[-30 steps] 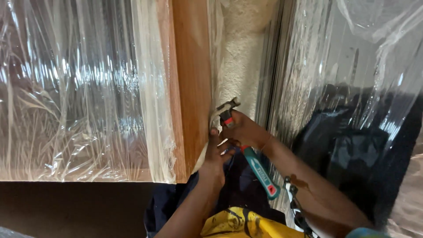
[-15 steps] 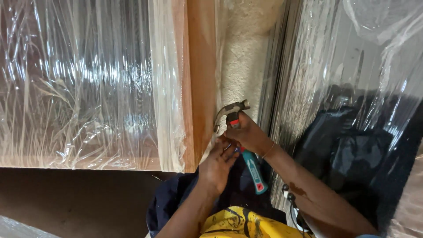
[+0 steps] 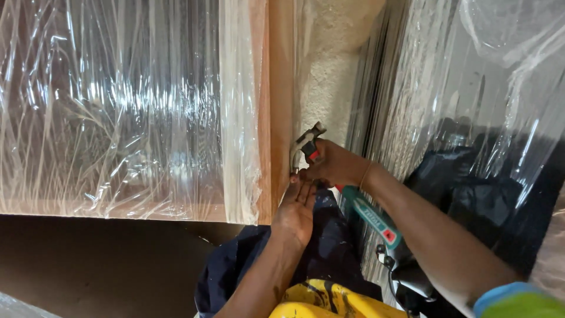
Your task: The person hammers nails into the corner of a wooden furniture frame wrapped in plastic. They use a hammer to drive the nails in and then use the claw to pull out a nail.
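A: The right hand (image 3: 336, 166) is clenched around the hammer (image 3: 347, 191), high on the handle, just under the steel head. The teal handle hangs down past the wrist. The claw of the head lies against the edge of the wooden board (image 3: 276, 118), near its lower corner.

B: And the left hand (image 3: 296, 207)?

A: It grasps nothing. The fingers are stretched flat against the same board edge, touching, just below the claw.

B: This looks risky to me. If the claw slips off the wood, it can hit those fingertips, because they are so close.

A: Yes. Also the plastic film (image 3: 118, 112) wraps the board. The claw could catch and tear it. I cannot tell if a nail is there; it is hidden.
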